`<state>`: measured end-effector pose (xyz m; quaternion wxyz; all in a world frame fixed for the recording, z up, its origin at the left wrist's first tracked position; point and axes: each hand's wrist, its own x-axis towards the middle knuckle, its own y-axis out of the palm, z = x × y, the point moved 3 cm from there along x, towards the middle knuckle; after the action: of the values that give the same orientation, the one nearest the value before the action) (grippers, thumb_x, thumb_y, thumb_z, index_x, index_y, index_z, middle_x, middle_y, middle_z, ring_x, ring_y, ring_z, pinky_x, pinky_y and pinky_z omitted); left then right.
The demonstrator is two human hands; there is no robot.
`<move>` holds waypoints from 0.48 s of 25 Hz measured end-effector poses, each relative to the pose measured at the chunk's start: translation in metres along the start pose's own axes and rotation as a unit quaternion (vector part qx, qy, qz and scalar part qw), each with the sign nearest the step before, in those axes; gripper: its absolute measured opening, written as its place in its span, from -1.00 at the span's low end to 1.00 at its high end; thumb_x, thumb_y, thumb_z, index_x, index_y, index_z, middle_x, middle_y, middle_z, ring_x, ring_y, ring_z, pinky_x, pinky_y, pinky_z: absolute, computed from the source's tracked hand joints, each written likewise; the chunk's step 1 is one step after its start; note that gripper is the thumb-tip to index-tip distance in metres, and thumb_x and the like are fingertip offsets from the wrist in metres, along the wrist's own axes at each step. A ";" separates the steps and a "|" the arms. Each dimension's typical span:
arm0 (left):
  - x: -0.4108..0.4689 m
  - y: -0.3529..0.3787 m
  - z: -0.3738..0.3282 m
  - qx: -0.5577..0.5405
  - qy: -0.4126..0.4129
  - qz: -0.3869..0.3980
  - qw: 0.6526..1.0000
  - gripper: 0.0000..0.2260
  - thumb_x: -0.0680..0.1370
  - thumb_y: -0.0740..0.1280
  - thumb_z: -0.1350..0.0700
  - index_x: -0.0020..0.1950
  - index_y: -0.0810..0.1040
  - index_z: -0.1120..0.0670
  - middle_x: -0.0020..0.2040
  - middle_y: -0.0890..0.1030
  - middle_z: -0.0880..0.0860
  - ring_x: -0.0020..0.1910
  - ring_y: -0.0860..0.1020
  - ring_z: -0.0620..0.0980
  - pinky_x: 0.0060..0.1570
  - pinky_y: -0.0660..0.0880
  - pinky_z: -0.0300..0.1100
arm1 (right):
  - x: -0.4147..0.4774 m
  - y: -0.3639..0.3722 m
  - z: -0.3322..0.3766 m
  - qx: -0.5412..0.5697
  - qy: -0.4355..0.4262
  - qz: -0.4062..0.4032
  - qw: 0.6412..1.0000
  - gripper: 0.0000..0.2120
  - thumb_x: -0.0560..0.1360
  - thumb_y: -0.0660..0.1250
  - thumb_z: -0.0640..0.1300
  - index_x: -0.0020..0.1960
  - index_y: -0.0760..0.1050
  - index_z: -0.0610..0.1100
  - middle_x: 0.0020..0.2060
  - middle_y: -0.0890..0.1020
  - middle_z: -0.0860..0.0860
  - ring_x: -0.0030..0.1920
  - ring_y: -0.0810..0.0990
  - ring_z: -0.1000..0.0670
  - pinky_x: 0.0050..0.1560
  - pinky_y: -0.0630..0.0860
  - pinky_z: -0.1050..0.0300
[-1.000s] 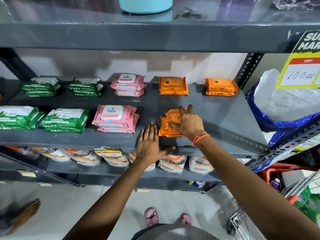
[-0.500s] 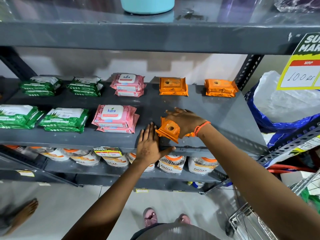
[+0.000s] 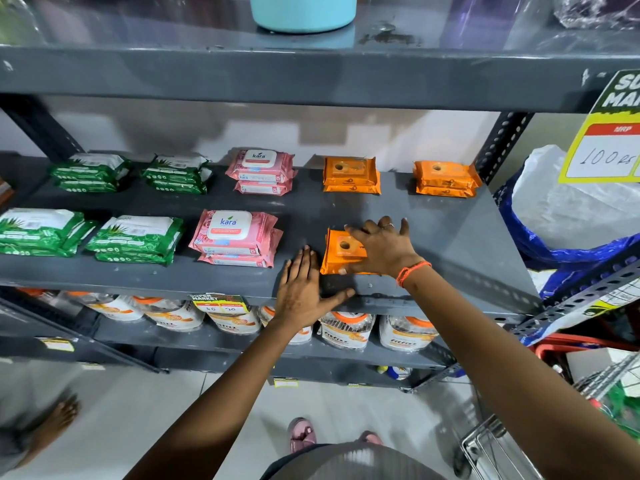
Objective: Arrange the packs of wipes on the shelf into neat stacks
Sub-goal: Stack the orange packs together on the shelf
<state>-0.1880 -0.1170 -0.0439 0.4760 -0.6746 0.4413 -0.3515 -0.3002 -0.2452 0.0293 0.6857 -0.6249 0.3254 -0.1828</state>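
Orange pack (image 3: 337,259) now laid flat, under right hand (image 3: 384,249), left hand (image 3: 301,289) beside

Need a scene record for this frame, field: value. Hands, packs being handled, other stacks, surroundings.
left hand: flat on the front edge of the shelf, fingers straight, holding nothing
right hand: spread over the front orange packs, pressing on top
front orange packs: flat, near the shelf front, right of the front pink stack
front row, others: front green stacks
back row: back green stacks, back pink stack, back orange stacks
below: jars on a lower shelf
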 end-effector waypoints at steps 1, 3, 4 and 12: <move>0.002 -0.004 0.000 -0.074 -0.021 -0.003 0.997 -0.03 0.33 -0.17 -0.52 0.50 0.03 0.15 0.54 0.08 0.14 0.52 0.05 0.06 0.51 -0.02 0.03 | -0.002 0.001 -0.004 0.061 0.008 -0.034 0.998 -0.13 0.34 0.25 0.42 0.52 0.12 0.05 0.44 0.33 -0.04 0.47 0.20 -0.19 0.43 0.06 -0.38; 0.009 -0.011 -0.005 -0.271 -0.092 -0.009 0.958 -0.27 0.50 -0.10 -0.36 0.49 0.07 0.11 0.53 0.13 0.12 0.51 0.10 0.07 0.46 0.01 -0.03 | -0.010 0.006 -0.017 0.261 0.081 -0.165 0.947 -0.31 0.48 0.21 0.27 0.48 0.24 -0.10 0.43 0.36 -0.11 0.44 0.28 -0.18 0.44 0.21 -0.19; 0.016 -0.013 -0.010 -0.359 -0.127 -0.014 0.925 -0.39 0.57 -0.05 -0.25 0.48 0.13 0.10 0.51 0.20 0.12 0.49 0.16 0.08 0.44 0.07 -0.06 | -0.016 0.014 -0.023 0.375 0.143 -0.212 0.891 -0.41 0.55 0.18 0.17 0.44 0.29 -0.17 0.41 0.39 -0.16 0.42 0.33 -0.20 0.41 0.28 -0.11; 0.034 -0.008 -0.048 -0.463 -0.227 -0.098 0.851 -0.69 0.62 0.10 0.16 0.35 0.40 0.15 0.25 0.54 0.19 0.21 0.50 0.16 0.14 0.40 -0.12 | -0.024 0.054 0.007 0.676 0.229 -0.235 0.660 -0.67 0.63 0.11 -0.22 0.35 0.42 -0.29 0.21 0.59 -0.26 0.22 0.56 -0.19 0.30 0.47 -0.17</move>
<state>-0.2167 -0.1631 -0.0205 0.1590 -0.9178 0.3636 0.0116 -0.3208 -0.2161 -0.0181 0.7576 0.0167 0.1013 -0.6446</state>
